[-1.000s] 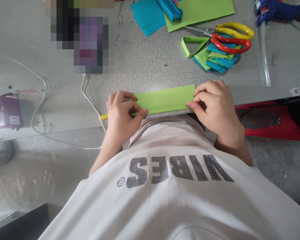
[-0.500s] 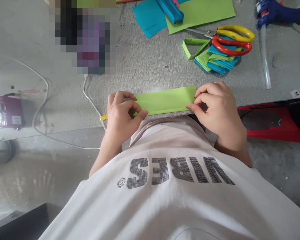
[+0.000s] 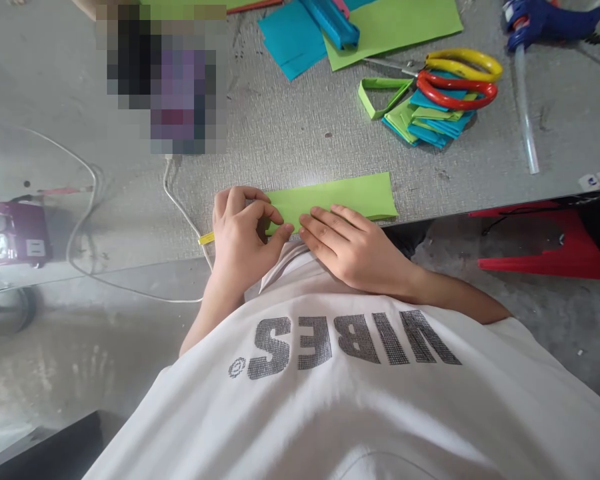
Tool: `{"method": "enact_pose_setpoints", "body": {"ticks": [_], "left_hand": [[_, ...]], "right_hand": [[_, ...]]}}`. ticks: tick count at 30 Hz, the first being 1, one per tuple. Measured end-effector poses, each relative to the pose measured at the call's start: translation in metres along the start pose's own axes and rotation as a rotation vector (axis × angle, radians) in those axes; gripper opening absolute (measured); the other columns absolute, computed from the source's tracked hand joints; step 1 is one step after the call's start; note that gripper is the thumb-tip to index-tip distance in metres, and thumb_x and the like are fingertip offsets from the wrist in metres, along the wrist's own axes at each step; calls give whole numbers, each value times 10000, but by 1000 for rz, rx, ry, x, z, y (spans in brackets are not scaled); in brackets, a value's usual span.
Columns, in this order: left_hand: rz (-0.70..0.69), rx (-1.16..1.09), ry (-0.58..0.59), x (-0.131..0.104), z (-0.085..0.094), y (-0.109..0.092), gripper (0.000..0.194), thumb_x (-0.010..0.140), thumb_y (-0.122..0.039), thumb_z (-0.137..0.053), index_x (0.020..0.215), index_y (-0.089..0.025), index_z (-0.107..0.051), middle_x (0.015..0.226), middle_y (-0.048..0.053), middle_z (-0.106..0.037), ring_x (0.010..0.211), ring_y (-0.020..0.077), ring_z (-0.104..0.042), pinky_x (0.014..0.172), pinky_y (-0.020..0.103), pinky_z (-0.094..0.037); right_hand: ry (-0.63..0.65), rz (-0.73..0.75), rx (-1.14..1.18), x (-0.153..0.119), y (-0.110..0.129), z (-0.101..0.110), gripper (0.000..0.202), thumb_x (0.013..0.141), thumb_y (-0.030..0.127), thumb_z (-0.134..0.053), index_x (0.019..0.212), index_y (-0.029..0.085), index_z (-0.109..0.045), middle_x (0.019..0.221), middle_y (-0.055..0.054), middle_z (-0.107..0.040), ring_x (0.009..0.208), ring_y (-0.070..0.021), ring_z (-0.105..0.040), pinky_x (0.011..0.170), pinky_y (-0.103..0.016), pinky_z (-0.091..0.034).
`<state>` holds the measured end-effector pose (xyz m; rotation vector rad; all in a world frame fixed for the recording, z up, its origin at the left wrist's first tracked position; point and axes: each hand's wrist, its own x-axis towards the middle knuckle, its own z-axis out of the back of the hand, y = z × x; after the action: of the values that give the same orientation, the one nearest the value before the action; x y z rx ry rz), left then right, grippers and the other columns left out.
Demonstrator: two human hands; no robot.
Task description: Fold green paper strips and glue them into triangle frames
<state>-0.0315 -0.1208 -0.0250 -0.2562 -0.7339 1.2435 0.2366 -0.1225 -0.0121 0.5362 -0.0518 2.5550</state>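
Note:
A strip of light green paper point(image 3: 330, 193) lies along the table's near edge, its lower long side folded up in a narrow band. My left hand point(image 3: 245, 227) pinches the left end of the strip between thumb and fingers. Stretched out flat, the fingers of my right hand point(image 3: 350, 247) rest on the lower edge of the paper near its middle. The strip's right end is free, and the fold stands slightly raised there.
Scissors point(image 3: 457, 90) with red and yellow handles lie on a pile of folded blue and green paper strips point(image 3: 430, 123). Behind are a blue stapler-like object point(image 3: 333, 23) and paper sheets point(image 3: 405, 27). A glue gun point(image 3: 550, 23) lies far right; a white cable point(image 3: 173, 193) runs at left.
My right hand has let go of the strip's right end and moved left, its fingers now flat on the lower edge. My left hand stays in place.

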Motion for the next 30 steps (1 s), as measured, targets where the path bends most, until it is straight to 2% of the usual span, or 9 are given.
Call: {"method": "enact_pose_setpoints", "body": {"ticks": [5, 9, 14, 16, 18, 23, 27, 30], "left_hand": [[12, -33, 25, -1, 1, 2, 138, 973, -219, -875, 991, -320, -782, 1228, 119, -763, 1249, 415, -680, 1096, 746, -625], [-4, -13, 52, -2, 5, 3, 136, 1008, -226, -842, 1066, -339, -792, 1264, 125, -767, 1275, 422, -679, 1122, 742, -618], [-111, 63, 81, -3, 10, 0, 315, 1036, -163, -733, 1244, -377, -834, 1505, 121, -807, 1433, 445, -690, 1153, 731, -585], [-143, 81, 92, -5, 11, 0, 344, 1022, -117, -686, 1200, -368, -842, 1475, 96, -846, 1453, 429, -729, 1157, 713, -569], [-154, 74, 90, -8, 10, 1, 341, 1017, -105, -647, 1142, -353, -844, 1359, 70, -891, 1392, 388, -797, 1160, 678, -570], [-126, 22, 65, -12, 6, 4, 273, 1028, -164, -650, 1070, -336, -858, 1247, 54, -925, 1349, 368, -855, 1172, 626, -591], [-116, 30, 46, -11, 5, 0, 89, 1073, -345, -752, 1032, -324, -828, 1236, 64, -927, 1336, 388, -861, 1161, 627, -594], [-138, 44, 19, -10, 6, -3, 167, 1112, -414, -769, 974, -319, -777, 1216, 57, -929, 1298, 373, -873, 1116, 610, -605]], "right_hand": [[33, -19, 107, -3, -3, -6, 476, 1246, 102, -536, 1667, 123, -758, 1750, -203, -745, 1655, -374, -728, 1333, -613, -634], [-16, -9, 81, -4, -6, -11, 433, 1259, 133, -562, 1642, 103, -761, 1727, -196, -768, 1638, -357, -744, 1347, -570, -613], [-9, -33, 136, -4, -9, -15, 429, 1250, 161, -602, 1647, 175, -766, 1728, -171, -779, 1661, -341, -712, 1334, -553, -576], [-6, -47, 129, -4, -9, -14, 421, 1251, 169, -604, 1639, 191, -767, 1703, -162, -799, 1618, -332, -730, 1286, -533, -577], [-2, -69, 103, -3, -8, -14, 405, 1258, 186, -602, 1628, 209, -764, 1666, -150, -823, 1557, -315, -753, 1239, -511, -569], [4, -100, 88, -3, -6, -14, 385, 1258, 221, -618, 1616, 253, -756, 1623, -123, -843, 1530, -300, -740, 1236, -501, -518], [-35, -79, 64, -4, -6, -15, 374, 1263, 225, -609, 1606, 207, -757, 1608, -144, -849, 1517, -302, -745, 1228, -491, -522], [-13, -94, 75, -4, -5, -14, 381, 1260, 230, -610, 1608, 222, -762, 1625, -143, -842, 1527, -312, -742, 1238, -507, -523]]}}
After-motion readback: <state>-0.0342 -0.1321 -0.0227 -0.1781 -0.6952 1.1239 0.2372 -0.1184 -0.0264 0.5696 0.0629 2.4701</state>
